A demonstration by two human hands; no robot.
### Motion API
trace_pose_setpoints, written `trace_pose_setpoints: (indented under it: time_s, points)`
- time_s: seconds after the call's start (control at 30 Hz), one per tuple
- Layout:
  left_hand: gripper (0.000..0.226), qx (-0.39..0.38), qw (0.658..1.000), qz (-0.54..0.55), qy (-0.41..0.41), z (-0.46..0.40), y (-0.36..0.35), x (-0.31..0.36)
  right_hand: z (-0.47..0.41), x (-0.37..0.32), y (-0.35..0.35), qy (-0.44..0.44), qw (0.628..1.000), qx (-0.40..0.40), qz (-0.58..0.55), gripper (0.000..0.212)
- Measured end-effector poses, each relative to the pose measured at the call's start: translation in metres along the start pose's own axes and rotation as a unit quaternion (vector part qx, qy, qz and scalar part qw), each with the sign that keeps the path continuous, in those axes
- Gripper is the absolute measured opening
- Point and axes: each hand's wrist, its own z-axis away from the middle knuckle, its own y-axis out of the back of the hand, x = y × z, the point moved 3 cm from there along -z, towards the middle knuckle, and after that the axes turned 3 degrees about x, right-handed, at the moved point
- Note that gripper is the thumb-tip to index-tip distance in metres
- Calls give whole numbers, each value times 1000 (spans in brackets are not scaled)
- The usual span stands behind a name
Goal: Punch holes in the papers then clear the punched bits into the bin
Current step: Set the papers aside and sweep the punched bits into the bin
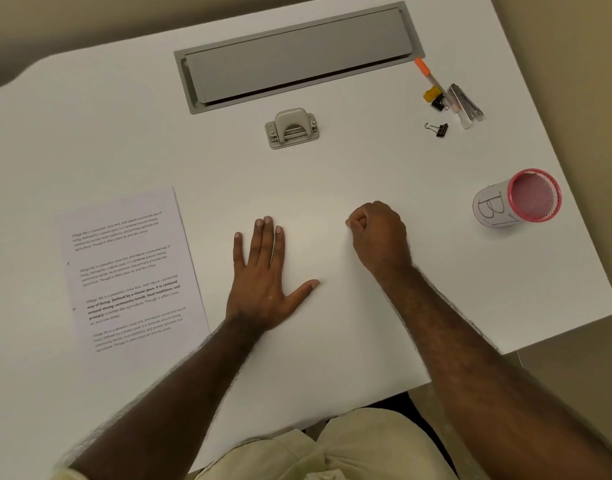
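Left hand [263, 275] flat on tabletop [332, 174], right hand [379, 233] fisted, apparently empty; fetch papers [131, 271] left of it, align under punch [292, 128].

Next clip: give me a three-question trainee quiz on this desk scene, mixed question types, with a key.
1. True or false: the left hand lies flat on the desk with straight fingers.
2. Where is the hole punch? A) on the printed papers; B) just in front of the grey cable tray; C) inside the pink mesh bin.
3. Fill in: the right hand has its fingers ____.

Key
1. True.
2. B; it stands apart from the papers, untouched by either hand.
3. Curled; whether they pinch anything cannot be told.
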Motion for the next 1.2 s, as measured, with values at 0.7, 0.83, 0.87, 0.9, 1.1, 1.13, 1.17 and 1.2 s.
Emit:
trace_pose_setpoints:
  time_s: [0.7, 0.83, 0.87, 0.9, 1.1, 1.13, 1.17, 1.2]
  points:
    - [112, 15, 1000, 1, -11, 1, 4, 1, -6, -1, 36, 3, 999, -46, 6, 24]
    - [111, 20, 1000, 0, -13, 2, 3, 0, -16, 17, 78, -23, 994, 10, -108, 20]
    - [111, 21, 1000, 1, -13, 2, 3, 0, -18, 23, 89, -21, 992, 20, -122, 20]
    - [110, 22, 1000, 0, -13, 2, 4, 0, -18, 28, 98, -17, 991, 28, -131, 19]
    - [110, 15, 1000, -5, -10, 2, 6, 3, -11, 24, 95, 41, 994, 5, -97, 15]
    - [110, 13, 1000, -7, -9, 2, 6, 2, -8, 19, 86, 53, 995, -16, -82, 15]
    - [109, 10, 1000, -7, -8, 1, 6, 2, -6, 14, 76, 65, 995, -36, -61, 15]
    - [109, 8, 1000, -5, -6, 1, 6, 2, -4, 9, 67, 74, 995, -51, -40, 14]
